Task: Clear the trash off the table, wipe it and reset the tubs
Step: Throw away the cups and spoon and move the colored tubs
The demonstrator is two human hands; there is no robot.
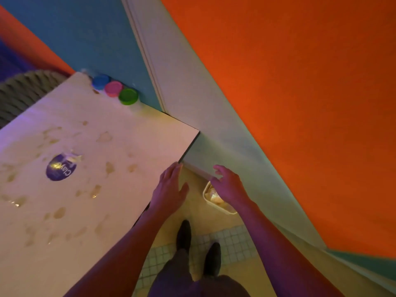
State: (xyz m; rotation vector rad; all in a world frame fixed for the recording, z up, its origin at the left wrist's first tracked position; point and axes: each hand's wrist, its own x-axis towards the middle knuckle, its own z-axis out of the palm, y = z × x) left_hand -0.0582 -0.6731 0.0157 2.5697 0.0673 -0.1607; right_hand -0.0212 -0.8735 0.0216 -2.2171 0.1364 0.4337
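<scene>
Head view, looking down past both forearms. Desk (120, 146) fills the left half of the frame; its surface carries many brownish smears and wet-looking patches, not yet wiped. A purple round label or lid reading "Clay" (61, 167) lies at centre left of the desk with a small torn white scrap (74, 157) touching its upper edge.

Three tubs sit in a row at the desk's far edge, upper left of centre: blue tub (100, 81), pink tub (113, 88), green tub (128, 96), each just beside the next, lids on.

Left hand (170, 189) lies flat at the desk's right edge, fingers straight and together, holding nothing. Right hand (227, 187) hovers off the desk over a small bin (209, 200) on the floor at lower centre; fingers spread and loosely curled, nothing held. The bin holds pale crumpled material; what it is cannot be told.

Judgement: the trash-clearing step is in hand, with the right hand placed as if at a drop into the bin. The purple piece and scrap remain on the desk.

Next move calls for: reach back to centre left, pick up the flat label and scrap (thin, likely needing a fingernail edge or a slide to the desk's rim), bin them, then wipe. No cloth is in view.
</scene>
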